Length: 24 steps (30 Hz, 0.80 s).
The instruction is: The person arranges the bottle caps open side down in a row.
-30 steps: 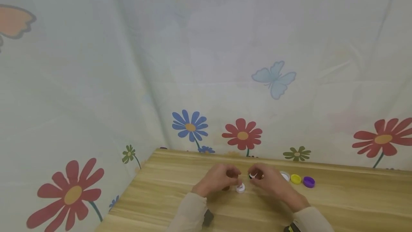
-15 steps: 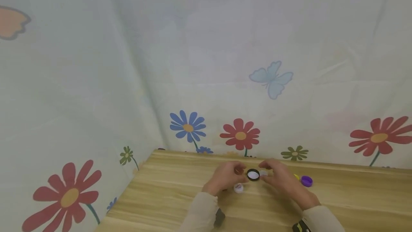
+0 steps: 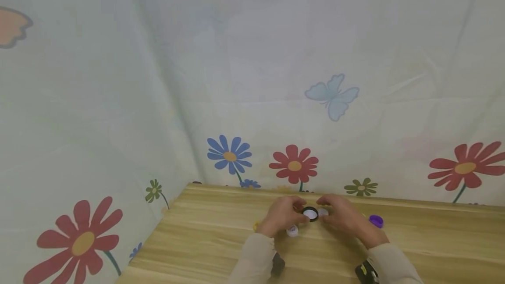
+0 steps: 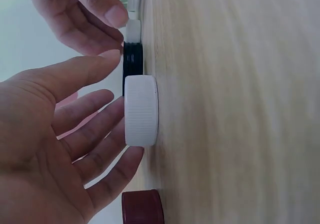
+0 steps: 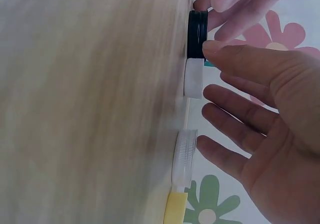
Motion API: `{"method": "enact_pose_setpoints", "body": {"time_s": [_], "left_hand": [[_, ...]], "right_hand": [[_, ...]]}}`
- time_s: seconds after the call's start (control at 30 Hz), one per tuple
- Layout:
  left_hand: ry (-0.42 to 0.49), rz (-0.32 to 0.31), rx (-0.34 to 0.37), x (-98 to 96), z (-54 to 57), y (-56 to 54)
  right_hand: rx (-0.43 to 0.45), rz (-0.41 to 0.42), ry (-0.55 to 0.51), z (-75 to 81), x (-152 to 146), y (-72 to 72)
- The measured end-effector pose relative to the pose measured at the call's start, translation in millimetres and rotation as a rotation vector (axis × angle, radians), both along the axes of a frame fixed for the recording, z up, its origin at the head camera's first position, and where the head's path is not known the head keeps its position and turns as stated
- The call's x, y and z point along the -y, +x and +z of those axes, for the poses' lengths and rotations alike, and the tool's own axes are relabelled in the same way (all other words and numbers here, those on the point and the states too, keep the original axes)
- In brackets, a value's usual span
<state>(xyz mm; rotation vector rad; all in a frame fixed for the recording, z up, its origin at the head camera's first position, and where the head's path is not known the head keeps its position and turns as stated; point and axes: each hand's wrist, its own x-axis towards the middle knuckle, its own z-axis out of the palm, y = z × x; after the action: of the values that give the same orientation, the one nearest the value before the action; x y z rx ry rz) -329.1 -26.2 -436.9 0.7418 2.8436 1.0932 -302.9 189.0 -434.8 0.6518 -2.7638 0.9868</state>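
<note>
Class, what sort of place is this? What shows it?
Probably a makeshift tabletop workspace, screened off: a flowered sheet rises behind a wood-grain table bearing a black cap and a purple cap.

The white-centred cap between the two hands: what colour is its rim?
Black; the cap shows best in the head view.

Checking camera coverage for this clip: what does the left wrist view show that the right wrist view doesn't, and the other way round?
Only the left wrist view plainly shows the dark red cap and the ribbed white cap. Only the right wrist view plainly shows the yellow cap. Both show the left hand, the right hand, the black cap and the small white cap next to it, and the table.
</note>
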Motion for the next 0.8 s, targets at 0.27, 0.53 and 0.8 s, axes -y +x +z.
{"method": "enact_pose_setpoints", "body": {"time_s": [0.27,0.53,0.8], "left_hand": [[-0.003,0.006,0.003,-2.0,-1.6,-4.8],[0.015,-0.002,0.028,-2.8,-2.4,-4.9],[0.037,-0.026,0.015,1.2,-2.3,-4.2]], "right_hand": [[0.008,0.01,0.02,-0.8,1,-6.0],[0.013,0.024,0.024,-2.4,13,-9.1],[0.039,0.017,0.026,-3.8,18,-11.4]]}}
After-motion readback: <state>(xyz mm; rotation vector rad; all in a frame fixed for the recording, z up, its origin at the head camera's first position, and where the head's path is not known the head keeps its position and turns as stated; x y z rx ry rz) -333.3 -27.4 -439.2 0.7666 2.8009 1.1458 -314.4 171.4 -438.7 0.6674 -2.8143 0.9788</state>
